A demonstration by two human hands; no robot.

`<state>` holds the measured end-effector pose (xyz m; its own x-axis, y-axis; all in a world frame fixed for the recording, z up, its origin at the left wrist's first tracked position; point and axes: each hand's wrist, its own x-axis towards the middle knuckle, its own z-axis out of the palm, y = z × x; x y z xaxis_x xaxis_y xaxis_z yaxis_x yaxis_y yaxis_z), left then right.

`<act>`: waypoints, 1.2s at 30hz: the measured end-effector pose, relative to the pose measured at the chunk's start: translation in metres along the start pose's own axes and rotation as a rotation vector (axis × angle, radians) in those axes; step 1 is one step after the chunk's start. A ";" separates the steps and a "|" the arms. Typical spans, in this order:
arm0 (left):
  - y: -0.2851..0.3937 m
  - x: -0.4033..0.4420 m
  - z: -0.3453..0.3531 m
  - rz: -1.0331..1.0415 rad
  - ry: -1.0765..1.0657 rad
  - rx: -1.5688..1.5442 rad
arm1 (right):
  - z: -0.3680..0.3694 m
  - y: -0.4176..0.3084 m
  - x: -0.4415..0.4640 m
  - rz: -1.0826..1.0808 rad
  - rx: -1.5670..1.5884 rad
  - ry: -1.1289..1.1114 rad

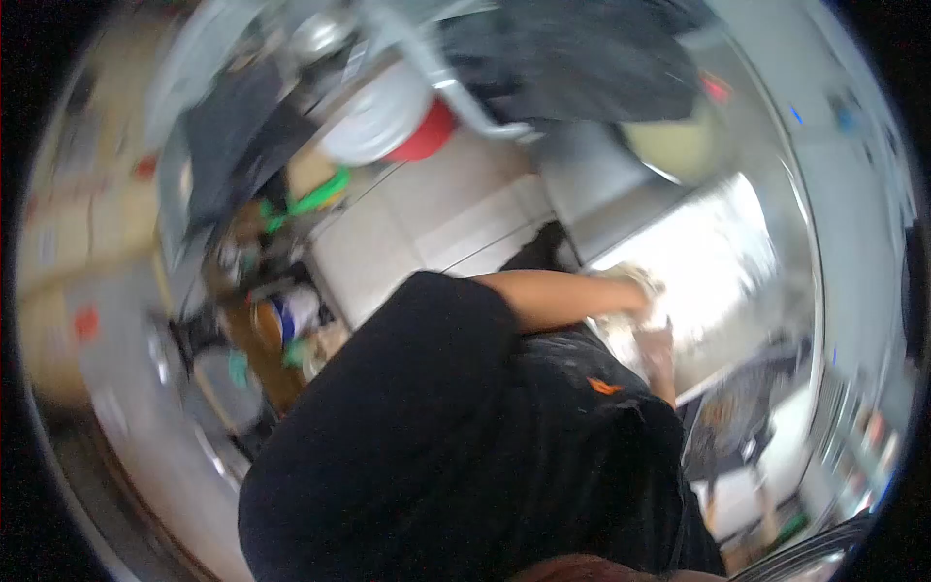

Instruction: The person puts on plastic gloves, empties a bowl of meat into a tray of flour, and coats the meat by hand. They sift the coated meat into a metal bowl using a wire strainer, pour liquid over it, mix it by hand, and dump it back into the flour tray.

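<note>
My left hand (632, 295) reaches out over a bright steel worktop (708, 335), with the bare forearm coming from a black sleeve. Against this hand is a pale, crumpled-looking mass (626, 274), too blurred to name. My right hand (658, 351) is just beside it, close to the front of my black top, and looks whitish. Motion blur and strong glare hide the fingers of both hands. Whether either one grips the pale mass cannot be made out.
A round yellowish board or lid (679, 145) and dark cloth or plastic (582, 58) lie beyond the worktop. On the left stand a red and white tub (388, 121) and cluttered shelves (262, 330). Floor tiles (427, 213) show between. A dark cloth (732, 417) is at lower right.
</note>
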<state>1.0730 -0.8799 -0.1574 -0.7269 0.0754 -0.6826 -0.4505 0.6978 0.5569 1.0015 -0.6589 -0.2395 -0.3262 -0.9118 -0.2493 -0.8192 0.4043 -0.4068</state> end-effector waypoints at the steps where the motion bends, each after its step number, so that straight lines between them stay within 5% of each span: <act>1: 0.008 -0.038 -0.024 0.038 0.066 0.018 | 0.013 0.000 -0.001 -0.016 0.028 0.024; 4: 0.009 -0.026 -0.028 0.003 0.042 -0.046 | -0.002 -0.014 -0.003 0.100 0.071 0.185; 5: 0.022 -0.044 -0.046 -0.044 0.050 -0.099 | -0.014 -0.015 -0.014 0.010 -0.727 0.402; 9: 0.044 -0.056 -0.072 -0.070 0.024 0.000 | -0.115 -0.070 -0.016 0.440 0.346 0.092; 14: 0.047 -0.059 -0.089 0.022 -0.077 0.292 | -0.206 -0.092 -0.007 0.743 0.625 -0.235; 16: 0.017 -0.045 -0.059 0.022 -0.097 0.383 | -0.161 -0.073 0.003 0.640 0.300 -0.419; 19: 0.031 -0.060 -0.042 -0.119 -0.198 0.337 | -0.113 -0.124 -0.009 0.698 0.103 -0.075; 21: 0.028 -0.050 -0.020 -0.149 -0.288 0.467 | -0.062 -0.122 0.000 0.787 0.111 -0.081; 23: -0.026 -0.006 0.022 0.060 -0.243 0.602 | -0.050 -0.100 0.013 0.466 0.227 -0.286; 25: -0.009 -0.023 -0.004 -0.096 -0.236 0.355 | -0.052 -0.085 0.022 0.210 0.281 -0.489; 27: 0.010 -0.042 -0.027 -0.212 -0.177 0.250 | -0.052 -0.092 0.009 0.532 0.757 0.114; 29: 0.004 -0.045 -0.030 -0.283 -0.130 0.227 | -0.092 -0.105 -0.003 0.591 0.725 0.154; 31: -0.020 -0.035 -0.024 0.129 0.006 0.276 | -0.107 -0.105 -0.004 0.644 0.694 0.199; 34: 0.030 -0.071 -0.057 0.180 0.107 0.007 | -0.115 -0.086 -0.010 0.462 0.703 -0.021; 36: 0.040 -0.064 -0.072 0.152 -0.013 0.188 | -0.139 -0.084 -0.014 0.370 0.646 -0.047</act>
<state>1.0642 -0.9087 -0.0576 -0.7717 0.1981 -0.6043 -0.2310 0.7980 0.5566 1.0095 -0.6906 -0.0794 -0.4943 -0.7095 -0.5022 -0.2141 0.6593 -0.7207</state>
